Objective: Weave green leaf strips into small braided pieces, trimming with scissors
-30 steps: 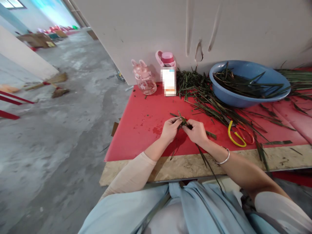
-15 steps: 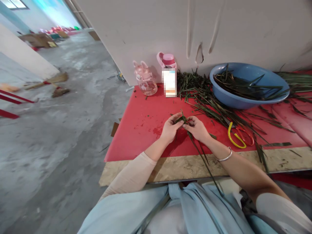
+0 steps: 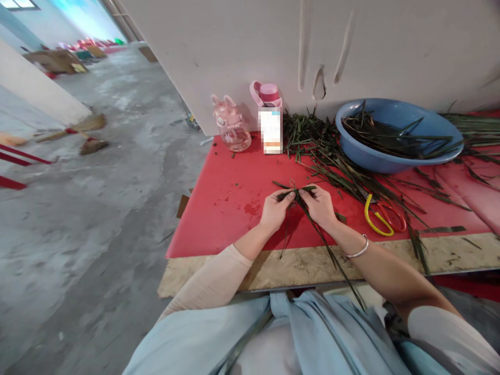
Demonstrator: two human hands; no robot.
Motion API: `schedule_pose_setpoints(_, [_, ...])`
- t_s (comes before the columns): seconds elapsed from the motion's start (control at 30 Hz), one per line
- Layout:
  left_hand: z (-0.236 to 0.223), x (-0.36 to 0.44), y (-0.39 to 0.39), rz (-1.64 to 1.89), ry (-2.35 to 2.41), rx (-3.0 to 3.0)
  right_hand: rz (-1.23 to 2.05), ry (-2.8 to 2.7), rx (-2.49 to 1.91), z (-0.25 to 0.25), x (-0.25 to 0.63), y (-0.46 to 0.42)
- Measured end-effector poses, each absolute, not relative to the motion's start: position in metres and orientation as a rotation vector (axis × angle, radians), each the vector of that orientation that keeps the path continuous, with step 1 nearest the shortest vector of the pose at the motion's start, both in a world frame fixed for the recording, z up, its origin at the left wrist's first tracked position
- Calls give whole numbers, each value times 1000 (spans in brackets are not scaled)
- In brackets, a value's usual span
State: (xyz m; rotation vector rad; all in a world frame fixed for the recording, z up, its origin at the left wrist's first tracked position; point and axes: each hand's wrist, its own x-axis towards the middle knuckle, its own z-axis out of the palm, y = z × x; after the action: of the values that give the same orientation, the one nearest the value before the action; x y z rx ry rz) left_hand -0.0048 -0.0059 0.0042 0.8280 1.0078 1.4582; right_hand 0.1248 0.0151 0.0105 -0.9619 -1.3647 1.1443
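Observation:
Both hands meet over the red table cover (image 3: 230,208), pinching a small knotted bundle of dark green leaf strips (image 3: 297,195). My left hand (image 3: 275,208) is closed on its left side, thumb on top. On the right side, my right hand (image 3: 319,205) pinches the strips, with one short end sticking out above its fingers. Long strip ends trail from the bundle down over the table edge to my lap. A thin loop rises just above the knot. Scissors (image 3: 380,219) with one yellow and one red handle lie to the right of my right hand.
A blue basin (image 3: 394,164) holding long leaves stands at the back right. Cut leaf pieces (image 3: 304,133) are heaped beside it. A pink bottle (image 3: 234,133) and a pink-lidded bottle (image 3: 269,94) behind a blurred-out patch stand against the pale panel (image 3: 242,47).
My fingers have shifted on the bundle; my right hand now pinches a strip end that points right. The knot looks more spread out, and a thin strand hangs below my left hand.

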Motion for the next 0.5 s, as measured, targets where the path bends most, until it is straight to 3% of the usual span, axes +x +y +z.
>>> schedule_pose_setpoints(0.1, [6, -1, -6, 1458, 920, 655, 1530, -1037, -884, 12, 118, 15])
schedule_pose_setpoints(0.2, [8, 1, -7, 1451, 892, 542, 1689, -880, -852, 15, 115, 14])
schedule_pose_setpoints(0.5, [7, 0, -4, 1474, 910, 668, 1631, -951, -901, 15, 120, 19])
